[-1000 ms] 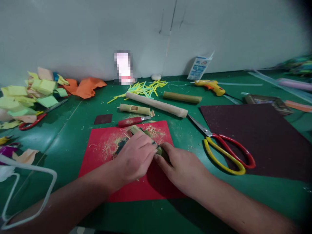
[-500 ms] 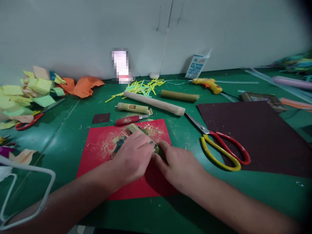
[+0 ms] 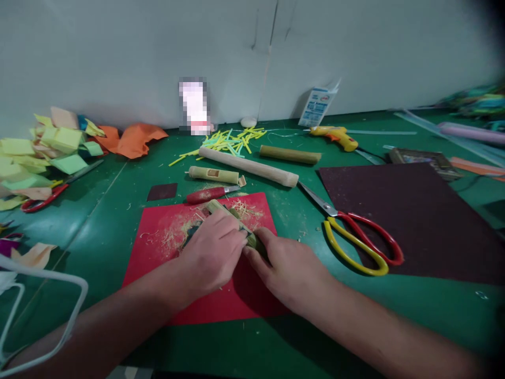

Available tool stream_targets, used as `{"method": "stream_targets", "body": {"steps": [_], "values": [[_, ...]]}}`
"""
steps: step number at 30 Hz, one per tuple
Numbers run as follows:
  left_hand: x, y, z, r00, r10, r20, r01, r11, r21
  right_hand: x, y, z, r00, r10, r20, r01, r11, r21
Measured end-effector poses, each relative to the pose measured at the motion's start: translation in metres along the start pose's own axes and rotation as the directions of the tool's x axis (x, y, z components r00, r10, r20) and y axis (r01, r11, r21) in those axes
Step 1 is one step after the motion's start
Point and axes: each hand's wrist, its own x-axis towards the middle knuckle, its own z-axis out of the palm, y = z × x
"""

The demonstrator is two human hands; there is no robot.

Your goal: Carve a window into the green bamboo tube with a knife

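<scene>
Both hands meet on a short greenish bamboo stick [image 3: 219,207] that lies on the red cutting mat [image 3: 152,266], its free end pointing to 11 o'clock. My left hand [image 3: 213,253] is curled shut over its middle; my right hand [image 3: 287,268] pinches the near end with closed fingers. Pale shavings [image 3: 177,235] litter the mat. A red-handled knife [image 3: 208,195] lies at 12 o'clock, and the red-and-yellow scissors [image 3: 357,238] at 2 o'clock.

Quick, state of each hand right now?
Left hand: closed over the bamboo stick on the red mat.
Right hand: gripping the stick's near end.
</scene>
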Motion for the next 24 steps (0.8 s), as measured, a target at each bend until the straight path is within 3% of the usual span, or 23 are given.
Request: {"method": "stream_targets", "body": {"steps": [4, 8, 12, 22, 24], "values": [[-0.0001, 0.0002, -0.0005, 0.998, -0.02, -0.056, 0.02, 1.0, 0.012, 0.0004, 0.0002, 0.0015, 1.0, 0.005, -0.016, -0.005, 1.0, 0.001], [0.0006, -0.0002, -0.0002, 1.0, -0.006, -0.013, 0.006, 1.0, 0.005, 0.0014, -0.0002, 0.0015, 1.0, 0.0, -0.013, 0.0, 1.0, -0.006], [0.0001, -0.0017, -0.0001, 0.998, -0.023, -0.063, 0.024, 1.0, 0.014, 0.001, -0.0007, 0.0008, 1.0, 0.005, -0.014, -0.005, 1.0, -0.012], [0.002, 0.0021, 0.0014, 1.0, 0.023, 0.021, -0.023, 1.0, 0.018, 0.0012, -0.0008, 0.0015, 1.0, -0.014, -0.017, 0.014, 1.0, -0.012], [0.0028, -0.0005, 0.0009, 1.0, 0.031, -0.006, -0.031, 0.999, 0.018, 0.0003, -0.0009, 0.0003, 1.0, -0.004, -0.011, 0.004, 1.0, -0.014]]}}
